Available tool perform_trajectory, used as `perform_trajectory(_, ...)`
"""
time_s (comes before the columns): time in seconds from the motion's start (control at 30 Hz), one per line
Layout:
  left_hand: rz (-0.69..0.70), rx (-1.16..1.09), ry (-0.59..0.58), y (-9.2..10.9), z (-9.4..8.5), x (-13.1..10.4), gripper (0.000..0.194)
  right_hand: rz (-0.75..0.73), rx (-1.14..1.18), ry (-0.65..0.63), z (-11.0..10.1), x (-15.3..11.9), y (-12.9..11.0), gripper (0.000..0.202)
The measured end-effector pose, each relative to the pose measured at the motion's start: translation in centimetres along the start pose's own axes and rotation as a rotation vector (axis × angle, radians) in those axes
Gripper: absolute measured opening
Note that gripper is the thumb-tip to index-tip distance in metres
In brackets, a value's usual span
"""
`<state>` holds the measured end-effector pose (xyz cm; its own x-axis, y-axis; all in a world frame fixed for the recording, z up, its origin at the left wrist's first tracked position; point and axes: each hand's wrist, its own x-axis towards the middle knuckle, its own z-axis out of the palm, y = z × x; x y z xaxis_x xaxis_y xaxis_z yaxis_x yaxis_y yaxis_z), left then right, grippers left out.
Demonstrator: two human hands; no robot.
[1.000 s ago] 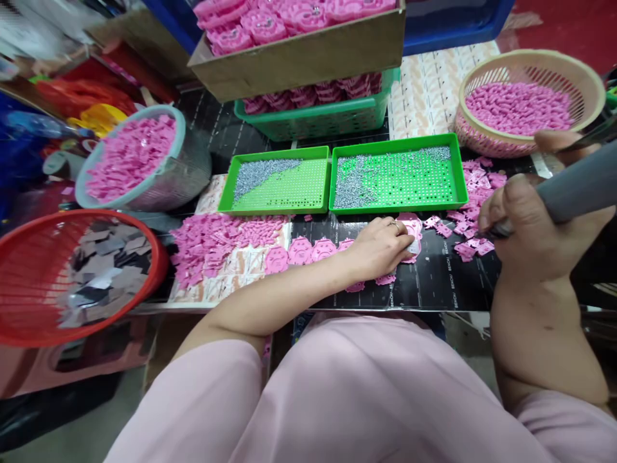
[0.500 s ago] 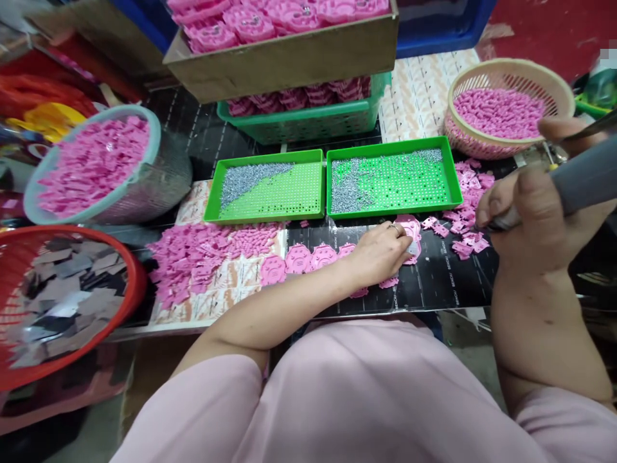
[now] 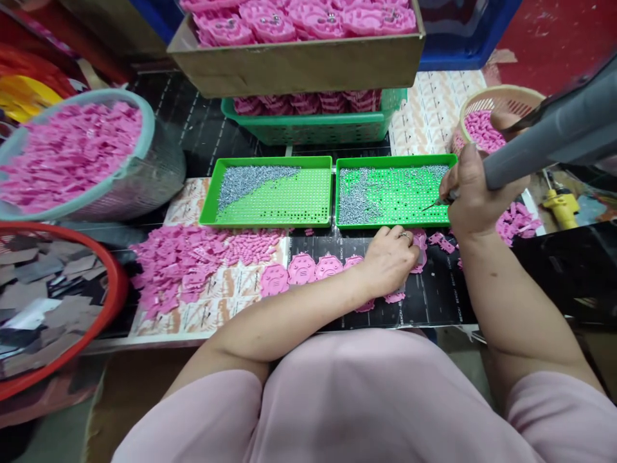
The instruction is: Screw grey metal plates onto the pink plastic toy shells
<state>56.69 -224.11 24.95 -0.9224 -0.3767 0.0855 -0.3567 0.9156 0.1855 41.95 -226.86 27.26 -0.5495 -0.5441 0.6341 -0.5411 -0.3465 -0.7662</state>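
My right hand (image 3: 475, 196) is wrapped around a grey powered screwdriver (image 3: 544, 145). Its thin bit points left, over the right green tray (image 3: 398, 225), where many small silver screws (image 3: 359, 199) lie on a perforated bottom. Below that tray, my left hand (image 3: 393, 257), with a ring on one finger, rests on the work surface with curled fingers at the edge of a pink plastic plate (image 3: 421, 247). The fingertips are partly hidden. To its left a row of similar pink plates (image 3: 302, 269) lies flat, some of them under my forearm.
A second green tray (image 3: 265, 224) holds more screws. Loose pink parts (image 3: 180, 257) are heaped at left, near a pale blue basket (image 3: 164, 151) and a red basket (image 3: 113, 270). A cardboard box (image 3: 299, 67) stands behind. At right are a beige basket (image 3: 506, 96) and a yellow object (image 3: 559, 206).
My right hand has swung the screwdriver leftward, from over the loose pink parts to the right green tray. My left hand stays at the pink plate. The whole view has shifted slightly.
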Motion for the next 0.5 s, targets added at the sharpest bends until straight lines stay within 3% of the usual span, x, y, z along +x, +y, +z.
perform_trajectory(0.17, -0.004, -0.021, 0.009, -0.23, 0.37, -0.02, 0.022, -0.01, 0.071, -0.04, -0.23, -0.14, 0.1, 0.044)
perform_trajectory(0.5, -0.044, 0.008, -0.006, 0.27, 0.15, -0.08, 0.019, -0.015, 0.209, 0.023, 0.3, -0.42, 0.96, 0.035)
